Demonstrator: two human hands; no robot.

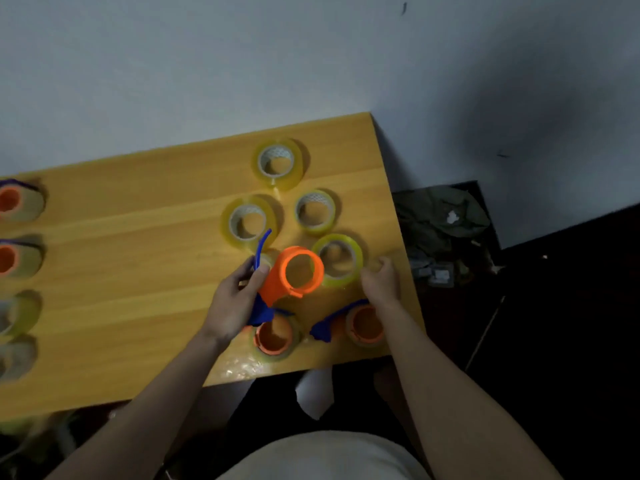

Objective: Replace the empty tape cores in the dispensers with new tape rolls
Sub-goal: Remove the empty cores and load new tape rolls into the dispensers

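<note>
Wooden desk point(138, 271), yellow-orange laminate with long plank seams, runs across the middle of the frame.

Left hand point(235, 303), centre frame, is clamped on an orange dispenser point(294, 275): smooth plastic, round open ring with nothing on it, tapering into a body with a blue handle part under the palm. Thumb lies against the ring's left side. A thin curved blue strip point(262, 244) sticks up from the grip toward the upper frame. Ring opening faces the camera; the dispenser's long axis runs from lower left to upper right.

Right hand point(381, 282), right of centre, fingers curled on the right edge of a glossy yellow-green tape roll point(341, 259) just behind the dispenser ring; whether it really grips the roll I cannot tell because of blur. Forearm comes in from the lower right.

3 more clear yellowish tape rolls lie flat, holes up: 1 at upper centre point(278, 162), 1 centre left point(247, 221), 1 centre right point(315, 211).

2 more orange-and-blue dispensers lie on the desk's near edge, 1 below the left hand point(275, 336), 1 under the right wrist point(363, 323).

Blurred dispensers and rolls line the left edge of the frame point(14, 202).
</note>
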